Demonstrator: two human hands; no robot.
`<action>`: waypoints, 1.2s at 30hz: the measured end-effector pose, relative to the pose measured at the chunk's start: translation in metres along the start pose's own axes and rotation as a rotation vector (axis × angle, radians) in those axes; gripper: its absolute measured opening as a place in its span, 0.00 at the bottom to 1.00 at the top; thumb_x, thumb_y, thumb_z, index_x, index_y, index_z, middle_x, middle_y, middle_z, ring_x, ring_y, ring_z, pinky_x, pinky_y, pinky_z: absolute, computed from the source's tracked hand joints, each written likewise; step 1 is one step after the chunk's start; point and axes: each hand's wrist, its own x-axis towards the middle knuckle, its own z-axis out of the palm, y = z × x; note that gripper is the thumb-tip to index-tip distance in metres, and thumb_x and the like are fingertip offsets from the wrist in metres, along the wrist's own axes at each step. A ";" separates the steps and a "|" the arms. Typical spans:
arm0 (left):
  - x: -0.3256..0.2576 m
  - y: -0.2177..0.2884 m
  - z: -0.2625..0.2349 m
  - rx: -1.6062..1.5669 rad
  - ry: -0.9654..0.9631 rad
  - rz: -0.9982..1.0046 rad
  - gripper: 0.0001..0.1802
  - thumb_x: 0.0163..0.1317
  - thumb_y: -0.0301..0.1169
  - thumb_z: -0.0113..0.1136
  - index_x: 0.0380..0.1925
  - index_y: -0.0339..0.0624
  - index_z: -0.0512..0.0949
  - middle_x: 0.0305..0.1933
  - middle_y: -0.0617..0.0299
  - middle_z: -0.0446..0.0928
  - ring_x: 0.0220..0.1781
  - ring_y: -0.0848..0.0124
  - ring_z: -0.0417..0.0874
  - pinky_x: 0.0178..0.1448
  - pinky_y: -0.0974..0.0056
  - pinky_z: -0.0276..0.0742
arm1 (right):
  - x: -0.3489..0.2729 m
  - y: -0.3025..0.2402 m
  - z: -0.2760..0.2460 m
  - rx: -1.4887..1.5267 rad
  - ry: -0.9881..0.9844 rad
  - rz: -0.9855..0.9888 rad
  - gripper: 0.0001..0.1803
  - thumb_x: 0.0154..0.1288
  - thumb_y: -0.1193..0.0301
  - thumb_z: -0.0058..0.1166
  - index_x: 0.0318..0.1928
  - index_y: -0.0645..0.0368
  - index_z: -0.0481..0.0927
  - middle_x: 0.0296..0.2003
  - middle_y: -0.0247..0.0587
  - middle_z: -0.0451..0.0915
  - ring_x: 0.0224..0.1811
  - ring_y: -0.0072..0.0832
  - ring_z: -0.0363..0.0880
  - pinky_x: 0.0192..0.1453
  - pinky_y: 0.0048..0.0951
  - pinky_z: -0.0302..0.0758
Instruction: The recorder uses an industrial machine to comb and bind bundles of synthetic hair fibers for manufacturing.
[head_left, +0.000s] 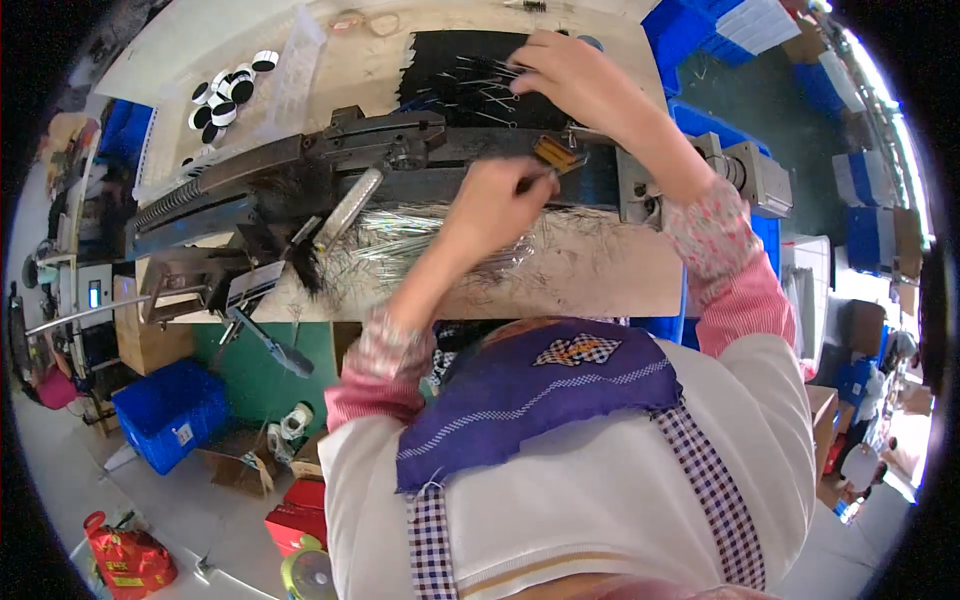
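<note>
My left hand (500, 205) is closed in front of the dark metal machine (375, 150), its fingertips pressed together beside a small yellow block (557, 153). Whatever it pinches is hidden. Farther back, my right hand (565, 75) curls its fingers at the right edge of a black mat (430, 60). Thin wire pieces (490, 95), some with looped ends and dark bristly parts, lie scattered under and beside those fingers. It is not plain what the right fingers grip. A bundle of straight silvery wires (400, 240) rests on the bench near my left wrist.
A clear plastic bin (285, 90) holds several white rolls with black faces (240, 90). Dark bristle clippings litter the pale bench (610, 270). A grey motor-like unit (755, 180) stands at the machine's right end. A blue tub (170, 410) sits on the floor at left.
</note>
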 end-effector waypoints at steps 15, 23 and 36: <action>-0.014 0.011 -0.069 1.036 0.643 0.668 0.10 0.45 0.26 0.60 0.31 0.46 0.82 0.31 0.69 0.77 0.38 0.68 0.76 0.43 0.61 0.73 | -0.021 -0.033 0.005 0.612 0.178 -0.199 0.09 0.53 0.73 0.59 0.35 0.61 0.79 0.30 0.43 0.79 0.35 0.42 0.79 0.39 0.36 0.76; -0.078 -0.036 -0.008 -1.379 0.410 -0.539 0.17 0.71 0.39 0.47 0.33 0.36 0.77 0.18 0.64 0.70 0.16 0.77 0.65 0.19 0.73 0.60 | -0.008 -0.046 0.028 0.523 0.187 -0.166 0.06 0.51 0.76 0.59 0.31 0.63 0.78 0.29 0.43 0.78 0.33 0.41 0.78 0.37 0.35 0.76; -0.057 -0.049 -0.003 -0.265 0.416 -0.204 0.19 0.64 0.44 0.55 0.41 0.38 0.77 0.20 0.62 0.75 0.13 0.79 0.67 0.16 0.74 0.58 | -0.014 -0.061 0.019 0.299 0.204 -0.195 0.08 0.49 0.75 0.54 0.33 0.59 0.80 0.32 0.40 0.79 0.34 0.41 0.80 0.39 0.38 0.78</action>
